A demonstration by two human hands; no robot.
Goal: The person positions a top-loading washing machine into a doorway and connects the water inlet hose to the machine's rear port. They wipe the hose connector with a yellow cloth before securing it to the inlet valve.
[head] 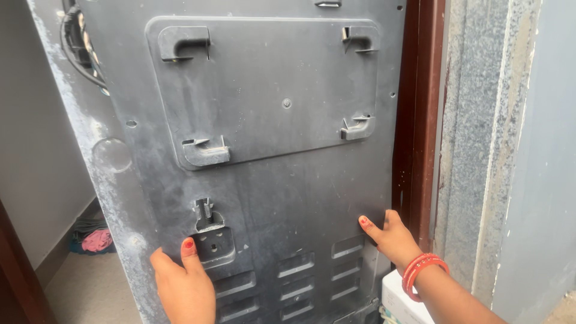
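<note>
Head view, hands [186, 282] on dusty panel [270, 120], cables [75, 42]

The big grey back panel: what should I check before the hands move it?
1. Left hand flat on the back panel, beside the screw bracket: ok.
2. Right hand pressing the panel's right edge, next to the dark red frame: ok.
3. Fingers clear of the gap by the frame: cannot tell.
4. Black cables at top left hang loose: not ok.
5. White box sits below the right hand: not ok.
6. Floor has pink cloth nearby: not ok.
</note>
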